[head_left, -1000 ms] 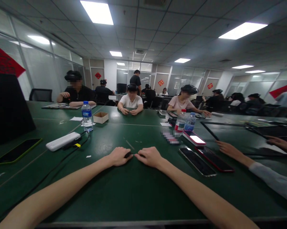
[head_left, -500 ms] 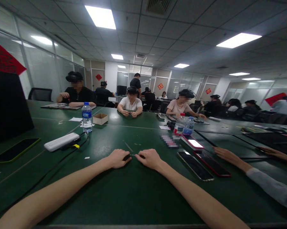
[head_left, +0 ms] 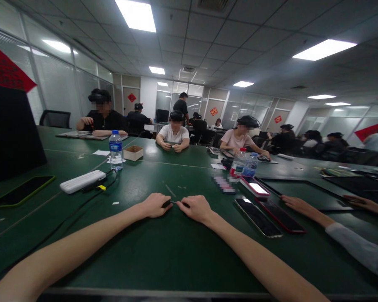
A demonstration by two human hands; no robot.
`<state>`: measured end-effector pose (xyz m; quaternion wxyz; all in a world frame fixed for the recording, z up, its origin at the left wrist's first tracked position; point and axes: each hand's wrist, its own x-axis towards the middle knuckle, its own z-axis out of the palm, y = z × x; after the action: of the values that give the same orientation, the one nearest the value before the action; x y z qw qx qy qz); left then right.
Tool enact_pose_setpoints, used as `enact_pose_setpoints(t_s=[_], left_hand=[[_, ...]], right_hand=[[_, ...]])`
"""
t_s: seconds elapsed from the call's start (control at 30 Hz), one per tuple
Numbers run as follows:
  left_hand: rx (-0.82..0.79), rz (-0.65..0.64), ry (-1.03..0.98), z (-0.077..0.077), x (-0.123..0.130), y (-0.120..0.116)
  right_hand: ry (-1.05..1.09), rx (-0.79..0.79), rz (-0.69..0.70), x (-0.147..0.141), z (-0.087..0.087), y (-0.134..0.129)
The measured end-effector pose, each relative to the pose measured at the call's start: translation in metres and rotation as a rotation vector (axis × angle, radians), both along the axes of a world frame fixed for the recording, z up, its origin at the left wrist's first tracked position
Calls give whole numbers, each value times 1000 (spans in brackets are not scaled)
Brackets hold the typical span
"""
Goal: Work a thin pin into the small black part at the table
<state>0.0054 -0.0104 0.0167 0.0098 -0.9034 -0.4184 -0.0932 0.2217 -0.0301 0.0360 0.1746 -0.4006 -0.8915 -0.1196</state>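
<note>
My left hand [head_left: 157, 205] rests on the green table [head_left: 163, 256], fingers curled round a small black object [head_left: 166, 204]. Just to the right, my right hand [head_left: 196, 208] is closed too, its thumb pointing at the left hand. A dark bit [head_left: 185, 204] shows under the right fingers; most of it is hidden. Between the fingertips a thin pale piece [head_left: 174, 202] bridges the narrow gap, too small to name. Whether it joins the two dark parts I cannot tell.
Left are a white power bank [head_left: 82, 181] with a black cable, a green-edged phone [head_left: 20, 192], a water bottle [head_left: 116, 150] and an open box [head_left: 133, 153]. Right lie phones [head_left: 258, 218], bottles [head_left: 238, 162] and a neighbour's hands [head_left: 305, 208] on a black frame. People sit opposite.
My view has tilted and shifted slightly. Both my hands keep nearly the same closed pose, close together. The neighbour's hands stay on the black frame.
</note>
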Motion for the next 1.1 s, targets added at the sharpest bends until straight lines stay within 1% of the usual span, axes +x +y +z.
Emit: enact_pose_setpoints(t_s=[0.03, 0.1, 0.17, 0.23, 0.3, 0.4, 0.47, 0.53, 0.63, 0.8, 0.93, 1.0, 1.1], left_hand=[[-4, -1, -3, 0, 0, 1], [-17, 5, 0, -1, -1, 2], [-22, 17, 15, -1, 0, 3], [-13, 19, 34, -2, 0, 3], [1, 11, 47, -2, 1, 3], [20, -6, 39, -3, 1, 3], [27, -9, 27, -3, 2, 2], [26, -5, 25, -3, 2, 1], [24, -2, 27, -2, 2, 1], [23, -2, 31, -3, 2, 1], [23, -16, 10, -2, 2, 1], [10, -13, 1, -1, 2, 0], [-23, 10, 11, 1, 2, 0]], right_hand=[[23, 3, 28, -2, 0, -3], [52, 7, 140, -7, 0, -10], [35, 5, 279, -14, -1, -16], [-3, 4, 347, -18, -2, -19], [-19, -1, 304, -17, -2, -16], [-3, 6, 131, -5, 0, -5], [-4, -2, 40, 4, 2, 1], [-19, -25, -7, 8, 3, 5], [-42, -55, -29, 7, 1, 5], [-50, -42, -35, 2, -1, 3], [7, -30, -4, 3, 1, -1], [49, -20, 59, 0, 1, -5], [71, 3, 201, -9, -2, -11]])
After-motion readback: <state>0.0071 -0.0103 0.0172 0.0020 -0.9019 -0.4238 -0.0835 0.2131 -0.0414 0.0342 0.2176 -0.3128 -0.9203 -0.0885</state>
